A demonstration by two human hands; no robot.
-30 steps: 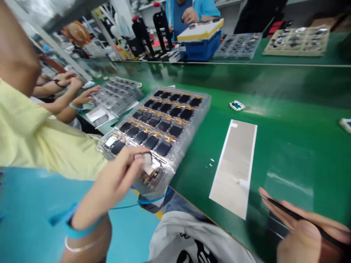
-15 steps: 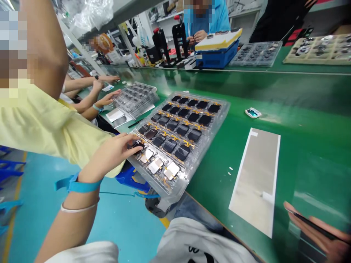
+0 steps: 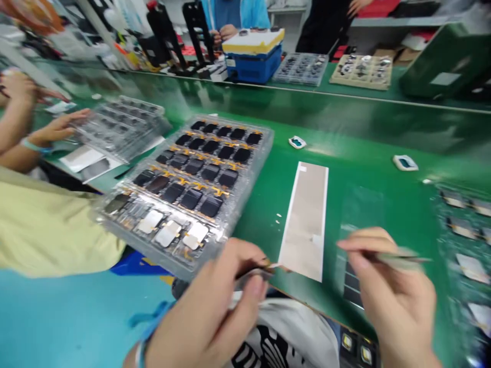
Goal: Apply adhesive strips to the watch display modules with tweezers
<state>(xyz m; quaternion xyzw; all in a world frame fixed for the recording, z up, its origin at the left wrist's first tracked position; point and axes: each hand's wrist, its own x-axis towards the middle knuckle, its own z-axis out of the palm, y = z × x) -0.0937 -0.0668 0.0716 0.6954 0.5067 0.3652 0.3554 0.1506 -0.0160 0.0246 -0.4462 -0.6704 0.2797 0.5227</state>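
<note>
My left hand [image 3: 226,291] pinches a small screen module [image 3: 251,273] between thumb and fingers, in front of my body. A light tab or strip sticks out of it to the right; most of it is hidden by the fingers. My right hand [image 3: 395,291] is closed on a thin pointed tool, apparently tweezers [image 3: 402,255], blurred by motion. Left of my hands lies a clear plastic tray [image 3: 251,179] with rows of dark square screens; several pieces in its nearest row show pale faces. Between my hands and beyond them lies a long beige sheet [image 3: 305,214] with white edges.
A clear film [image 3: 353,286] with dark squares lies beside my right hand. Another tray of modules [image 3: 471,266] is at the right. Two small white-rimmed pieces [image 3: 297,142] lie farther back. Co-workers' hands [image 3: 57,128] are near stacked trays [image 3: 123,128]; a blue box [image 3: 253,64] stands on the shelf.
My left hand has left the tray's nearest row with a module, leaving a bare slot, and moved right toward my body. My right hand has risen with the tool. The view has turned right.
</note>
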